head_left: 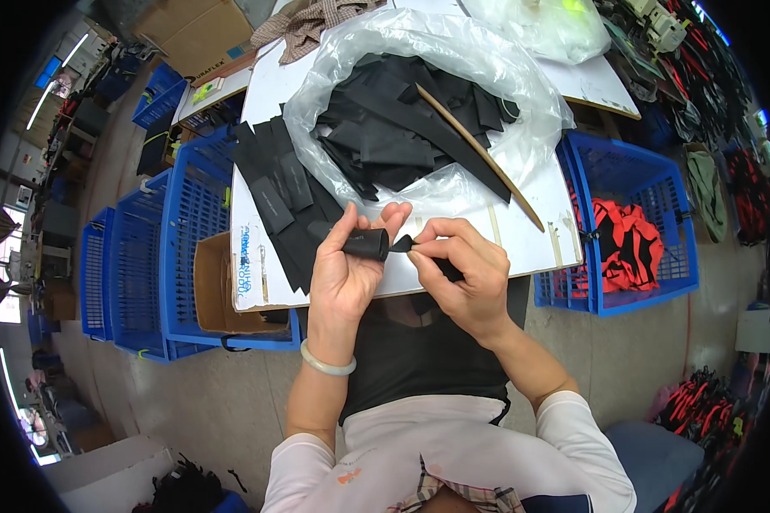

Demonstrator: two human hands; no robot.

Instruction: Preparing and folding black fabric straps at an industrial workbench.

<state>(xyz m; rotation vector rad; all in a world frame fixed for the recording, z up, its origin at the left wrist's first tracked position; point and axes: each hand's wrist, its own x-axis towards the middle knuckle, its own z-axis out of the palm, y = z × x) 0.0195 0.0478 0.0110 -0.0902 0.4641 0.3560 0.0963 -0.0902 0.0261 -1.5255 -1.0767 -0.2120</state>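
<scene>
A black fabric strip (367, 244), folded into a narrow tube, lies between my two hands just above the table's near edge. My left hand (344, 272) is closed around the tube's body, thumb on one side and fingers behind. With thumb and forefinger, my right hand (469, 280) pinches the pointed dark end (403, 244) of the cloth; more black material shows under its fingers. Left of my hands, flat black strips (265, 175) lie in an overlapping stack. Beyond them, a heap of black strips (385, 141) fills an open clear plastic bag (535, 107).
A tapered wooden stick (479, 154) rests across the bag on the white table (269, 286). Blue crates (180, 291) stand at the left, one around a cardboard box (218, 291). Another blue crate (689, 248) at the right holds red-and-black fabric (629, 248). Checked cloth (312, 30) lies at the far edge.
</scene>
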